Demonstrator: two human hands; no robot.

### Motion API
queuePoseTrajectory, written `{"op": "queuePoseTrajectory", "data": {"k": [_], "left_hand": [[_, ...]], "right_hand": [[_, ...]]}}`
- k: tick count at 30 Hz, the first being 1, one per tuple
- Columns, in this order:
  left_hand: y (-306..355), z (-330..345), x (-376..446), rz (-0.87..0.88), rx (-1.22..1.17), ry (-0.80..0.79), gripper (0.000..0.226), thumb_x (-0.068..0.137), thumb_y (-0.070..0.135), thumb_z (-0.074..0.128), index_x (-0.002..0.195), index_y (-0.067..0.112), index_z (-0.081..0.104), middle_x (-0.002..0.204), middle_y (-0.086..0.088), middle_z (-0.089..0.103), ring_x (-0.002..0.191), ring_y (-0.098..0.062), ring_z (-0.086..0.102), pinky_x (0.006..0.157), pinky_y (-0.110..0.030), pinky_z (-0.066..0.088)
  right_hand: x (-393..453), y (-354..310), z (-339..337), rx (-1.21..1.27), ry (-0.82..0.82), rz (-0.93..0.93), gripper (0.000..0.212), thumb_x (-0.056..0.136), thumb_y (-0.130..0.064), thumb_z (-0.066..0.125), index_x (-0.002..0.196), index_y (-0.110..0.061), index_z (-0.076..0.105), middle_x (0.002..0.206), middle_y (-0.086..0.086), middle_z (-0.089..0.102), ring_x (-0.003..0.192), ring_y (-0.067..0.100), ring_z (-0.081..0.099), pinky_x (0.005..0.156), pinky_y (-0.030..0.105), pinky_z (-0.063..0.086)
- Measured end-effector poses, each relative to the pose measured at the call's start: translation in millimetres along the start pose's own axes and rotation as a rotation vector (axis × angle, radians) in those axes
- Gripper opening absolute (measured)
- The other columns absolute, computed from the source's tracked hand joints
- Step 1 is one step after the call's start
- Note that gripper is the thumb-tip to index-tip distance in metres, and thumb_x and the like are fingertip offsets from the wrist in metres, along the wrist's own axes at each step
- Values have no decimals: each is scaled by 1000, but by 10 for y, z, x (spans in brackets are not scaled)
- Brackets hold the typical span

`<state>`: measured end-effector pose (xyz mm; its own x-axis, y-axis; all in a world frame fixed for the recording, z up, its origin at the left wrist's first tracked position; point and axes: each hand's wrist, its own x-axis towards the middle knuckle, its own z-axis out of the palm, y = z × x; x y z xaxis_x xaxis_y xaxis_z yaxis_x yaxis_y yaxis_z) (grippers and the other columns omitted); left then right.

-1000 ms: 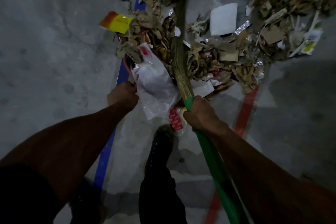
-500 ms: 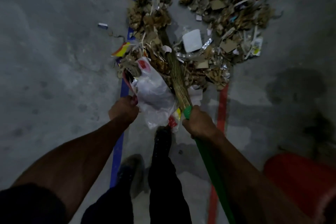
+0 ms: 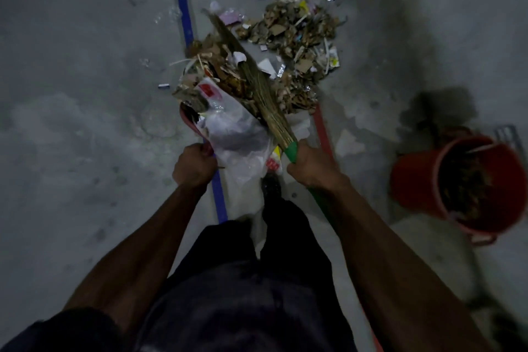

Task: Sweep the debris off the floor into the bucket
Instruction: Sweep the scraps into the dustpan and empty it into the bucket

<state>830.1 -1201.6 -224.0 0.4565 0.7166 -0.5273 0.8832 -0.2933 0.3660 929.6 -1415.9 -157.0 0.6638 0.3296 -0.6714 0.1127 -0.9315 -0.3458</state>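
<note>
A: Why is the broom (image 3: 261, 88) laid flat across that load?

B: My guess is it acts as a clamp. The right hand (image 3: 307, 164) is wrapped round the green handle just below the bristles, which press down on the scraps heaped on the dustpan (image 3: 190, 123). The left hand (image 3: 194, 167) grips the pan's reddish handle at its near left edge. A white plastic bag (image 3: 237, 137) lies between the two hands, over the pan.

A: And the bucket (image 3: 463, 186)?

B: It stands on the floor well to the right, nearer than the pile, and it already holds brown scraps.

A: Is much debris left?

B: Yes, a debris pile (image 3: 297, 34) of torn cardboard and paper sits on the far side, beside the red floor line (image 3: 323, 128), with loose bits near the blue line (image 3: 183, 17).

A: Does anything block the way?

B: The person's own foot (image 3: 271, 186) stands just near the load, and the bag could slide off.
</note>
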Motion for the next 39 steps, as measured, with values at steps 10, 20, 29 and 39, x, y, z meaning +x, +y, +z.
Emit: {"op": "queuePoseTrajectory", "data": {"k": [10, 20, 29, 39], "left_hand": [[-96, -637, -837, 201, 53, -28, 21, 69, 28, 57, 84, 16, 66, 88, -12, 69, 86, -34, 67, 68, -30, 43], [292, -266, -1761, 318, 116, -62, 10, 78, 24, 60, 81, 15, 63, 79, -6, 56, 88, -35, 63, 69, -31, 39], [819, 715, -2981, 387, 95, -99, 13, 84, 24, 58, 80, 13, 62, 81, -10, 61, 78, -28, 58, 64, -30, 36], [1806, 1766, -3841, 541, 188, -190, 24, 82, 23, 58, 62, 15, 47, 64, -8, 55, 73, -33, 61, 58, -31, 38]], "right_hand": [[-1344, 10, 40, 55, 186, 92, 37, 88, -20, 54, 121, -8, 41, 114, 18, 58, 94, 37, 62, 75, 39, 51], [-1961, 996, 16, 76, 303, 136, 46, 84, -25, 58, 124, -10, 40, 115, 16, 58, 94, 35, 60, 67, 31, 37], [-2657, 2453, -205, 106, 325, 173, 35, 86, -25, 56, 114, -12, 40, 105, 16, 61, 86, 33, 59, 69, 35, 45], [-3199, 3869, -612, 171, 375, 287, 39, 89, -21, 61, 121, -2, 48, 104, 18, 62, 83, 32, 63, 66, 36, 52]]}}
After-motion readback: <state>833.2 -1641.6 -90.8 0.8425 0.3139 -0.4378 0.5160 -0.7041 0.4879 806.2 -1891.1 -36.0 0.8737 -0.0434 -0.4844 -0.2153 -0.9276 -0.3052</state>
